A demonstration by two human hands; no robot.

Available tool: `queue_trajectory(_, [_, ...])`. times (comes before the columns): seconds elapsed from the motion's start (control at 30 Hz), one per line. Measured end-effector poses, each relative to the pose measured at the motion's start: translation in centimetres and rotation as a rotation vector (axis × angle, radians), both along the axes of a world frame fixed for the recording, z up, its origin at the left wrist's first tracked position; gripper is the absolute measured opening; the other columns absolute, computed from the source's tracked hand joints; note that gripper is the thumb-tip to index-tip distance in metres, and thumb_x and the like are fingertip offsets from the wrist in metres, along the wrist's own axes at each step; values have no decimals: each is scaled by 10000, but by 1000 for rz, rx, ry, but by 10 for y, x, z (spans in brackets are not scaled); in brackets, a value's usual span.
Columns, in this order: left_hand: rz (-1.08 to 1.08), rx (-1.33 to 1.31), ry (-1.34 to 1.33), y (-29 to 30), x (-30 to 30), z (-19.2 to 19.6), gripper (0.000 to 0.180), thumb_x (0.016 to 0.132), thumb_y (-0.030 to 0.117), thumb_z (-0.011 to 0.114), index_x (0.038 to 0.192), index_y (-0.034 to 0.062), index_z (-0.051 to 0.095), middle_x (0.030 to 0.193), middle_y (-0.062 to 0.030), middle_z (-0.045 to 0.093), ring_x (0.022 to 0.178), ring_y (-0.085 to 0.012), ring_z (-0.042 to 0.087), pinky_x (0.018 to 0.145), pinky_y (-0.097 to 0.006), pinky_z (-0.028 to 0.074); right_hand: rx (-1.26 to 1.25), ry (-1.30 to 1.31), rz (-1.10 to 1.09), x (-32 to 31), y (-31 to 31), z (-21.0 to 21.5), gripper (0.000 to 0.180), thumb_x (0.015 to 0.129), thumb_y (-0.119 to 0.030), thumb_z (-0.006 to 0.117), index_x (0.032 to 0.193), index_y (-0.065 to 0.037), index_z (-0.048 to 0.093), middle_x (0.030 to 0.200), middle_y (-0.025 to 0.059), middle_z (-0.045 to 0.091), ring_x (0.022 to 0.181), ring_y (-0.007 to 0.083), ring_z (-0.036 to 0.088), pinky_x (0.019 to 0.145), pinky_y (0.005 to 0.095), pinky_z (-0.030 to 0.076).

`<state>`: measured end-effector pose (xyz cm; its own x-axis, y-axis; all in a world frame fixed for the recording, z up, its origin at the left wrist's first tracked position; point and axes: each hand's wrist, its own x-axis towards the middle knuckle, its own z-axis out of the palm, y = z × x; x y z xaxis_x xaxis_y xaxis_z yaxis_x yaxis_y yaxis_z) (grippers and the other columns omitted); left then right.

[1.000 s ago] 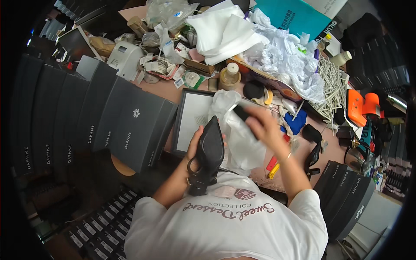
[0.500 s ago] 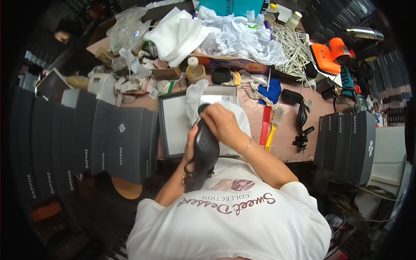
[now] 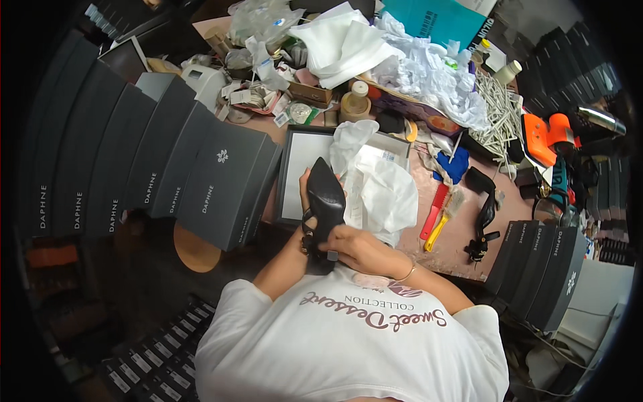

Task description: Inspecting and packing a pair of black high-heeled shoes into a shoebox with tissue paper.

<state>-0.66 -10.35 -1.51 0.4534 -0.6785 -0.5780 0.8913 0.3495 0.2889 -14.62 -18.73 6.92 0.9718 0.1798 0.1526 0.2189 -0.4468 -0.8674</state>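
A black pointed-toe shoe (image 3: 325, 191) with an ankle strap is in front of me, sole up and toe pointing away. Its underside is gripped by my left hand (image 3: 305, 192), which is mostly hidden behind it. My right hand (image 3: 362, 251) is closed at the heel end, fingers bent against the heel or strap; the exact grip is partly hidden. Beyond the shoe lies an open shallow grey box (image 3: 288, 171) with crumpled white tissue paper (image 3: 385, 191) in it. A second black strappy shoe (image 3: 485, 201) rests on the table to the right.
Dark grey shoeboxes (image 3: 224, 181) line up on the left, with more shoeboxes (image 3: 536, 268) at right. A red brush (image 3: 434, 211) and a yellow-handled brush (image 3: 442, 224) lie beside a blue cloth (image 3: 453, 164). At the back are a bottle (image 3: 356, 104), paper sticks (image 3: 495, 117) and an orange tape dispenser (image 3: 538, 139).
The shoe has turned so its sole faces up. My right hand has moved from the toe end back to the heel end. The view has shifted and tilted.
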Motion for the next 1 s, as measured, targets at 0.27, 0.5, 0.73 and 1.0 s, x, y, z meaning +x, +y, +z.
queue_trajectory(0.27, [87, -73, -17, 7, -9, -37, 602, 867, 599, 412, 912, 26, 593, 800, -97, 623, 697, -235, 607, 653, -349, 526, -233, -255, -333, 25, -5, -21, 217, 726, -53, 623, 938, -49, 671, 823, 107, 586, 738, 299, 584, 639, 376, 483])
queue_trajectory(0.5, [-70, -10, -256, -7, -10, -4, 467, 912, 522, 383, 988, 104, 577, 905, -70, 614, 813, -202, 609, 709, -313, 505, -121, -217, -242, 7, -2, -27, 87, 795, -180, 634, 815, -101, 663, 772, 87, 556, 803, 274, 607, 706, 374, 487])
queue_trajectory(0.73, [-231, -35, -219, -34, -34, 44, 466, 919, 527, 384, 1049, 112, 551, 960, -54, 607, 866, -192, 602, 741, -302, 496, -145, -268, -510, 4, -27, 0, 180, 810, -152, 639, 961, -90, 560, 840, 114, 547, 792, 321, 587, 657, 408, 479])
queue_trajectory(1.0, [-248, 37, -170, -53, -46, 80, 480, 924, 539, 377, 1094, 117, 530, 972, -48, 598, 875, -174, 594, 750, -289, 487, -111, -257, -608, 11, -33, -3, 154, 823, -183, 630, 860, -78, 525, 802, 113, 531, 735, 329, 578, 618, 407, 478])
